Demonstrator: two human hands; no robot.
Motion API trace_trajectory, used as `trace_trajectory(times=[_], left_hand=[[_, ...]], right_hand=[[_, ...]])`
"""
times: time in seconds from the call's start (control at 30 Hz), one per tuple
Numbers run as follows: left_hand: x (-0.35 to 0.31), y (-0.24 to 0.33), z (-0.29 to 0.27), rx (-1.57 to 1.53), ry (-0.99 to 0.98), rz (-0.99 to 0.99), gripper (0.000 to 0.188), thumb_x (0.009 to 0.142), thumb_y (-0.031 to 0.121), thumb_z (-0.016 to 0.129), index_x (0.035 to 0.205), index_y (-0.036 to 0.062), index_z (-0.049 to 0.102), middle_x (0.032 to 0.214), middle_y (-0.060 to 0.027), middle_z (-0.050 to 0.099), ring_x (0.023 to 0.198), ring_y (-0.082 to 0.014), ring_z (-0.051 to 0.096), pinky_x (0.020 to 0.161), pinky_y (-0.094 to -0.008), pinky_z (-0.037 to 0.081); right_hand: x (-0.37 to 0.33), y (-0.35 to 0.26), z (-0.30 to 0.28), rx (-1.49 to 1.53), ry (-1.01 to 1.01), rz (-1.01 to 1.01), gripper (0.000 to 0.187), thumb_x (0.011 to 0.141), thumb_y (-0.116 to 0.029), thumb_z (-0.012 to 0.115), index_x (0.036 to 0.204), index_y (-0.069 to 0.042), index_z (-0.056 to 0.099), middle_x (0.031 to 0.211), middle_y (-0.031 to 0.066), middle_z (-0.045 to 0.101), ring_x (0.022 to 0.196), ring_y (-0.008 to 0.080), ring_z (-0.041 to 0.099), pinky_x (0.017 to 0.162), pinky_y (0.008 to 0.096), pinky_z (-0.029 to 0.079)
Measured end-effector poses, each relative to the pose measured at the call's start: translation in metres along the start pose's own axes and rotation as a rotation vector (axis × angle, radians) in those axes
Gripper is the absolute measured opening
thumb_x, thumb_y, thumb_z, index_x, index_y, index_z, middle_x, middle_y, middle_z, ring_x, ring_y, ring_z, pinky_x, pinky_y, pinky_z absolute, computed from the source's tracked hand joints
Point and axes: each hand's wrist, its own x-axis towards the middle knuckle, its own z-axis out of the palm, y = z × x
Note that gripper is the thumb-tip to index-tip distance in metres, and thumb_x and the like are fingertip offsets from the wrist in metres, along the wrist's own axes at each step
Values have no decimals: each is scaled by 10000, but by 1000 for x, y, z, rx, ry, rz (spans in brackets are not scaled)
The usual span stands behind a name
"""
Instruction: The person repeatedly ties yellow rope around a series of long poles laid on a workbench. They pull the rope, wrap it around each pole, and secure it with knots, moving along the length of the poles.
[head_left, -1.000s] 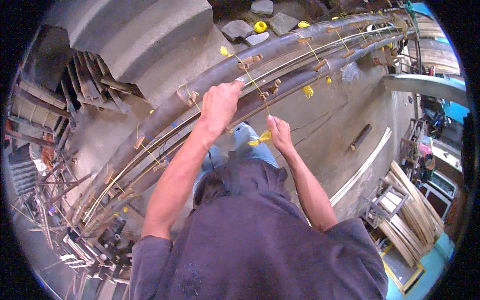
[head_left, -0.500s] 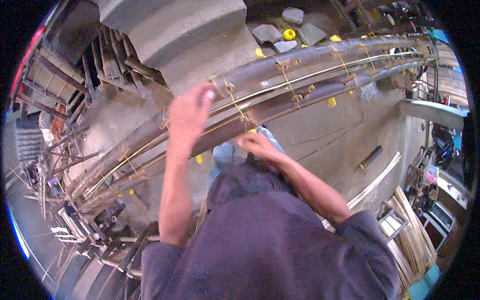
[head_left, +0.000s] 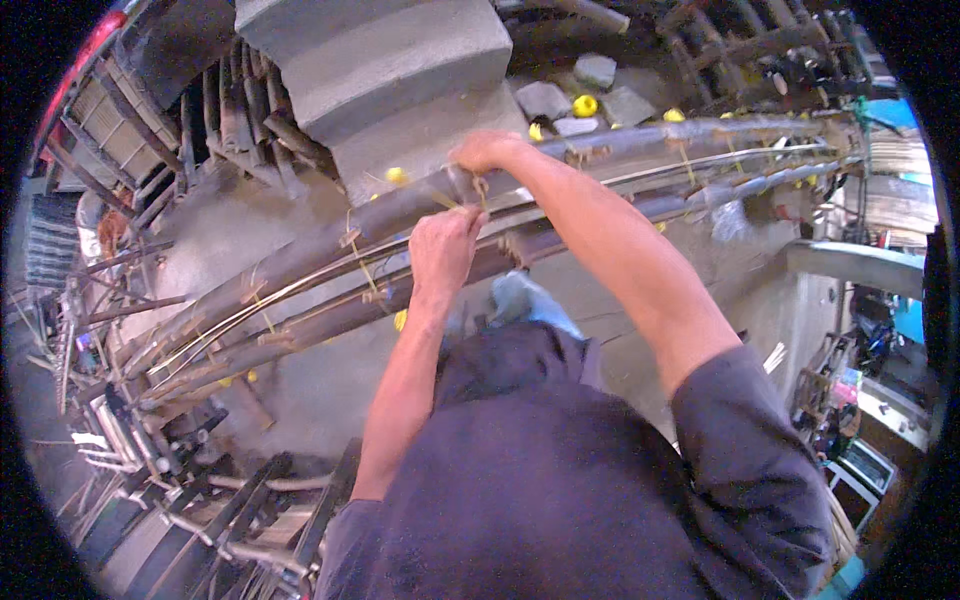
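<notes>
Two hands are set by the dark pipe [head_left: 400,208]: left hand [head_left: 445,245] narrowed at yellow cord [head_left: 485,200], hold unclear; right hand [head_left: 490,150] blurred, grip can't be told. Cord, beside wooden peg [head_left: 480,185], is best kept taut.

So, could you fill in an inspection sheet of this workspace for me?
Surface: grey floor under the work.
Things at hand: far dark pole and near dark pole, pale strips between them, yellow cords across.
Clutter: grey stones around a yellow ball, beyond the far dark pole.
Hands: left hand over the gap between the poles; right hand at the far dark pole; grips too blurred to tell.
Cables: nothing seen.
Surroundings: grey steps ahead, wooden lengths to their left.
</notes>
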Motion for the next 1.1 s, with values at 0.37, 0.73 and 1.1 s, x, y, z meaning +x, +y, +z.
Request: trace_trajectory(times=[0.37,0.73,1.1], left_hand=[[15,11,-18,-642,-114,-312,333,965,313,548,885,17,679,802,-69,697,756,-176,659,694,-328,506],[129,-100,-31,-202,-504,26,308,983,321,497,962,78,686,888,-101,644,879,-235,618,782,-370,474],[79,-128,-104,-343,-60,324,199,880,292,604,880,114,693,960,-95,639,925,-306,614,815,-392,488]], right_hand=[[-189,-22,66,270,-249,-463,210,860,-233,544,809,-43,617,776,153,656,776,362,660,705,474,534],[-227,-24,57,434,-68,-436,187,776,-111,627,956,-58,615,957,147,647,947,334,631,805,405,529],[-337,-96,81,529,-236,410,369,791,-49,646,1158,-51,612,1050,106,628,1008,243,618,861,334,500]])
